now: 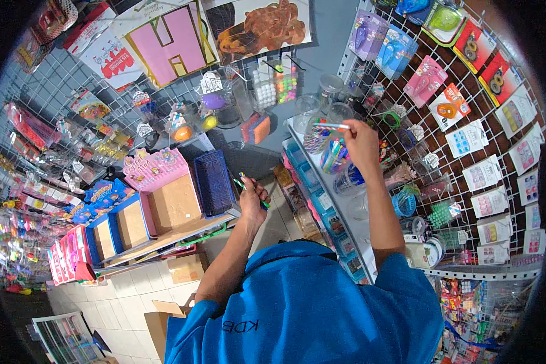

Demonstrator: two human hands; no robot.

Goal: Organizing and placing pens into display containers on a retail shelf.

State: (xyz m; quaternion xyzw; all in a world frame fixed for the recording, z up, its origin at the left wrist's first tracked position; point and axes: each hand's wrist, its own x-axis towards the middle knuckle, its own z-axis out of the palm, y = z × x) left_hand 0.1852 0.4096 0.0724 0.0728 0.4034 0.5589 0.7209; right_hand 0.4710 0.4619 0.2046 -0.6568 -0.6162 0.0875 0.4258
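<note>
My left hand is closed around a few slim pens with green, white and blue parts, their ends poking out on both sides of the fist. Higher up and to the right, my right hand pinches one thin pale-blue and white pen by its end, held roughly level. Beneath that pen stands a clear container of striped pens on the shelf. Beside it is a second container of colourful pens, then one with blue pens. My right forearm covers part of the shelf behind.
On the left are a navy plastic basket, a pink display box and blue display boxes. Clear jars stand at the shelf's far end. Wire grid racks with hanging packets rise on the right. A cardboard box sits low on the left.
</note>
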